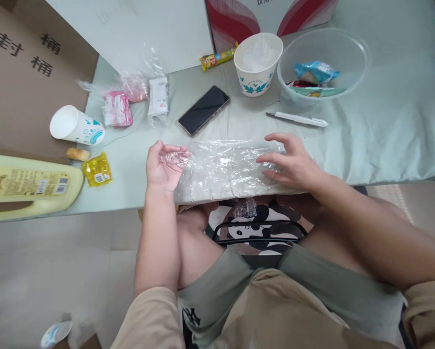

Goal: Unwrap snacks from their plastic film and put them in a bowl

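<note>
Clear plastic (220,167) (crinkled) between left hand (163,167) and right hand (294,162).

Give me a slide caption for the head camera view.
Left hand and right hand at some clear plastic wrap, phone and pen lying beyond.

Green-covered table (395,116) | crinkled film (224,169), probably plastic | phone (204,110) | pen (297,118) | 2 paper cups (254,80)

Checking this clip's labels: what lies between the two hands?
Crinkled clear plastic lies between the left hand and right hand, as the head view shows.
</note>
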`<state>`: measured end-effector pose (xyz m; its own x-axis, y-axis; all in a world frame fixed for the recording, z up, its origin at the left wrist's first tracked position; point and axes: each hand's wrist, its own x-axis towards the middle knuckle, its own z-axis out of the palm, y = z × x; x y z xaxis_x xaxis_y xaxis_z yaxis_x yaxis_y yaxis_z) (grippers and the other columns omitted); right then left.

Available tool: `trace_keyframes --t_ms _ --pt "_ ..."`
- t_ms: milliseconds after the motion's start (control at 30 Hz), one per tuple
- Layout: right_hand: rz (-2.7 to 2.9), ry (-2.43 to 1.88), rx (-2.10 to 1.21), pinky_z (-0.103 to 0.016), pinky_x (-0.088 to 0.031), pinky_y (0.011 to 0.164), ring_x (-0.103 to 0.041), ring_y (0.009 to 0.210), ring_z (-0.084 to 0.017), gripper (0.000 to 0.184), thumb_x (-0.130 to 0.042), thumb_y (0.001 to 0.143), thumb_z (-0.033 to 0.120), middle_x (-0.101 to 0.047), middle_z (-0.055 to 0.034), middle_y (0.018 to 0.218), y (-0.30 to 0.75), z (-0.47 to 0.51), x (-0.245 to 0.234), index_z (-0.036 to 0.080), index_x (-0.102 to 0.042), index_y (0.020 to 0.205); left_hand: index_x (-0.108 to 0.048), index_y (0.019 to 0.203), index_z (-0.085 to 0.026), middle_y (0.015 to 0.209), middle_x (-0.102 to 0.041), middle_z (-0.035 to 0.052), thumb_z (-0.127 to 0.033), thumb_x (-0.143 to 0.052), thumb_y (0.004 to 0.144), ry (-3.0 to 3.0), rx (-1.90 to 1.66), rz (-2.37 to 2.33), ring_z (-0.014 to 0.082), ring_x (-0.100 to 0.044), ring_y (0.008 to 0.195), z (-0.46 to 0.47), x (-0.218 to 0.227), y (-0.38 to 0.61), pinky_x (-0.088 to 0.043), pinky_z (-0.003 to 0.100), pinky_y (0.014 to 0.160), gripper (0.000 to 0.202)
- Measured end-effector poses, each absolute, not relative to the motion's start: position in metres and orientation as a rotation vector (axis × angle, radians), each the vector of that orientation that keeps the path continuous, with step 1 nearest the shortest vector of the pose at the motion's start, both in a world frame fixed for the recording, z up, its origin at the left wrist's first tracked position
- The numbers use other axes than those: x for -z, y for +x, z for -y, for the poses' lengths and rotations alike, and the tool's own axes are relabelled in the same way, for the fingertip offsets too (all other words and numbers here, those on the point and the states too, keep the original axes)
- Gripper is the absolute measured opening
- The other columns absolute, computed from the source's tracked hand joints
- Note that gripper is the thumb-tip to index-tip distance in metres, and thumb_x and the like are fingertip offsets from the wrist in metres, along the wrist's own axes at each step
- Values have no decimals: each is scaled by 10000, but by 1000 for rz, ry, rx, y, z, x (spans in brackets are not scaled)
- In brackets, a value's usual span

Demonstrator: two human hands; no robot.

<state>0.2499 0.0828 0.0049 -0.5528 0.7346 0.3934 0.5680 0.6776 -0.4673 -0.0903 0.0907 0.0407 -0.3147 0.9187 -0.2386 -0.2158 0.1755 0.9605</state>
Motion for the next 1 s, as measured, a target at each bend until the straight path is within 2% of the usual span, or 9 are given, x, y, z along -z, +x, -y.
trace_keyframes --t_ms 100,200,300,367,467,533,633,800,1000 --pt "2309 -797 -474 -468 -495 969 -611 1079 -264 62 -608 910 284 -650 -91 1146 243 -77 -8 233 -629 881 -566 591 -195 613 -649 46 -539 -638 819 796 -1255 -1507 165 -678 603 -89 -39 -98 -547 254 545 419" --pt "2296 -599 -644 -384 -537 871 -634 943 -216 73 -572 875 220 -658 -62 934 238 -75 -11 220 -543 808 -548 567 -182 595 -636 64 -494 -644 781 853 -1125 -1593 167 -670 582 -81 -42 -107 -500 229 492 391" --pt "2329 -514 -714 -380 -554 887 -649 979 -227 85 -539 840 191 -663 -78 948 236 -76 -11 219 -494 773 -524 632 -177 780 -725 91 -412 -688 715 841 -1024 -1615 167 -690 603 -74 -48 -113 -408 193 413 299" --pt "2347 -521 -713 -391 -555 903 -652 1008 -241 74 -529 816 179 -667 -91 973 237 -77 -10 219 -488 768 -512 754 -198 914 -752 71 -365 -715 680 800 -1012 -1592 153 -692 601 -72 -53 -112 -353 174 384 273" --pt "2345 -573 -695 -411 -548 927 -659 1023 -255 51 -532 795 179 -676 -88 957 240 -81 -8 221 -504 790 -515 958 -252 924 -754 11 -302 -742 654 768 -1037 -1588 95 -629 518 -74 -56 -108 -310 149 378 383" --pt "2373 -628 -669 -438 -531 961 -670 1035 -268 37 -536 798 192 -686 -78 923 243 -83 -6 222 -529 817 -534 1018 -263 882 -748 -11 -256 -769 626 805 -1021 -1593 64 -570 467 -76 -56 -105 -302 144 382 457" --pt "2411 -767 -634 -498 -480 1045 -678 1129 -299 57 -530 788 188 -721 -71 924 248 -86 -4 226 -558 820 -586 905 -213 785 -719 -6 -220 -813 574 898 -968 -1548 66 -565 477 -76 -55 -102 -319 148 393 401" --pt "2388 -983 -665 -577 -392 1136 -606 1316 -336 44 -529 768 202 -764 -72 1096 256 -89 -7 230 -560 782 -636 758 -161 755 -697 26 -215 -873 514 1009 -899 -1427 101 -617 541 -70 -55 -104 -423 179 445 344" --pt "2466 -915 -668 -526 -440 1063 -629 1246 -330 60 -537 786 249 -760 -59 1002 262 -91 -14 238 -587 755 -668 735 -152 760 -682 16 -189 -883 500 1064 -859 -1471 45 -493 469 -66 -54 -113 -372 172 410 321"
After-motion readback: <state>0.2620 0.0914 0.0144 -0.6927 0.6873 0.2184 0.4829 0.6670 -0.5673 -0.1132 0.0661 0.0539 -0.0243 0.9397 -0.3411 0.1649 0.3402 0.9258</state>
